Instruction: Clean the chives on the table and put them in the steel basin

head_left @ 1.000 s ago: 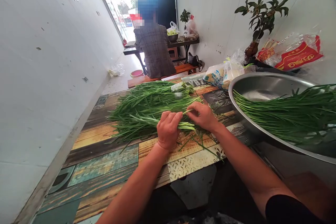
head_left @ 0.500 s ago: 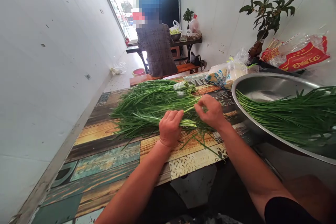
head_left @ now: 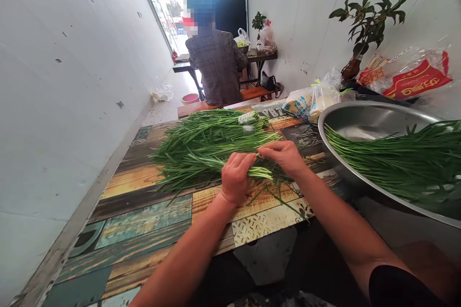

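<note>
A heap of long green chives (head_left: 201,146) lies across the patterned table (head_left: 144,230). My left hand (head_left: 236,177) is closed round a small bunch of chives, their pale stem ends (head_left: 264,173) sticking out to the right. My right hand (head_left: 284,156) rests right beside it with its fingers pinched on a stalk at the top of that bunch. More chives (head_left: 396,160) lie in a big steel bowl (head_left: 363,117) to my right.
A person in a checked jacket (head_left: 216,64) sits on a bench at another table beyond. Plastic bags (head_left: 311,100), a red packet (head_left: 414,79) and a potted plant (head_left: 363,24) stand along the right wall. A white wall runs close on the left.
My right hand lifted up and to the right from the bunch, then came back to the stem ends. My left hand kept its grip and barely moved.
</note>
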`<action>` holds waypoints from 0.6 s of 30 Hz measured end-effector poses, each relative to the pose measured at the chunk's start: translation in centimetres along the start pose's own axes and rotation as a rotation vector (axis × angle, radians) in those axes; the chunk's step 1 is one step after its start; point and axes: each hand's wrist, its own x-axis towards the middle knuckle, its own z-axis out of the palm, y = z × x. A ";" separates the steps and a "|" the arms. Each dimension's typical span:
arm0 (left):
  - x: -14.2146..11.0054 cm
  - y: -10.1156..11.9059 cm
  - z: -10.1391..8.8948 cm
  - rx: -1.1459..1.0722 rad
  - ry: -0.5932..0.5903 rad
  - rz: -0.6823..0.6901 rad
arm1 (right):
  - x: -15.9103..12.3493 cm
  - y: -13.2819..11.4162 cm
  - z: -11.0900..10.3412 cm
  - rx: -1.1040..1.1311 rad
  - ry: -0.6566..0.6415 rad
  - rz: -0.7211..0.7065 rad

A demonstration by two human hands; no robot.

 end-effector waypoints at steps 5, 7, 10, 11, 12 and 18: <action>0.1 0.0 0.0 0.035 0.022 -0.010 | 1.5 0.3 -2.1 0.244 0.287 -0.026; 0.0 -0.2 0.0 0.057 0.032 -0.015 | 1.9 0.4 -3.2 0.215 0.333 0.003; 0.0 -0.5 0.0 0.083 0.022 -0.002 | 1.7 0.5 -3.2 -0.042 0.254 -0.087; 0.0 -0.6 0.0 0.088 0.015 0.004 | 1.4 0.5 -2.8 -0.168 0.185 -0.179; 0.0 -0.6 0.0 0.091 0.005 0.009 | 1.1 0.5 -2.2 -0.300 0.103 -0.287; 0.0 -0.2 0.0 0.051 -0.050 0.034 | 0.7 0.9 -1.1 -0.690 -0.051 -0.578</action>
